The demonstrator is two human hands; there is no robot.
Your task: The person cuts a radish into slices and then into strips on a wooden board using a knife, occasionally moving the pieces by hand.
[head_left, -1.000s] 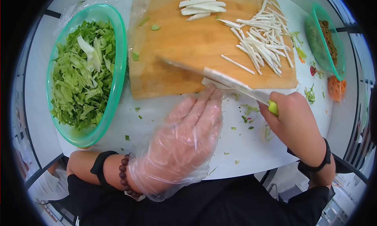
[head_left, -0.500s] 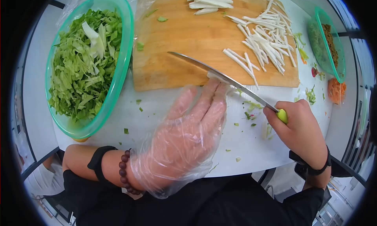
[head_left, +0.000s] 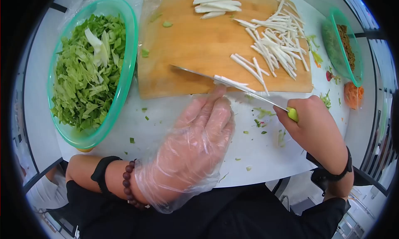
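My left hand (head_left: 193, 133), in a clear plastic glove, has its fingers bent together at the near edge of the wooden cutting board (head_left: 178, 43). Its fingertips press against a few white vegetable strips (head_left: 235, 83) beside the blade; the exact contact is partly hidden. My right hand (head_left: 314, 126), bare, is closed around the green handle of a knife (head_left: 266, 99). The blade slants across the board's near edge, tip to the left, along the strips. A loose pile of thin white sticks (head_left: 278, 43) covers the board's right side, and thicker white pieces (head_left: 216, 7) lie at its far edge.
At the left stands a green oval basin (head_left: 132, 52) full of shredded green leaves (head_left: 89, 79). A green container (head_left: 332, 43) with brown contents is at the far right, near a bag of orange shreds (head_left: 353, 94). Vegetable scraps (head_left: 262, 113) dot the white table (head_left: 249, 156).
My left fingers have drawn back and curled more. The knife has shifted slightly left, and more of the white strips shows beside its blade. The whole view has moved a little.
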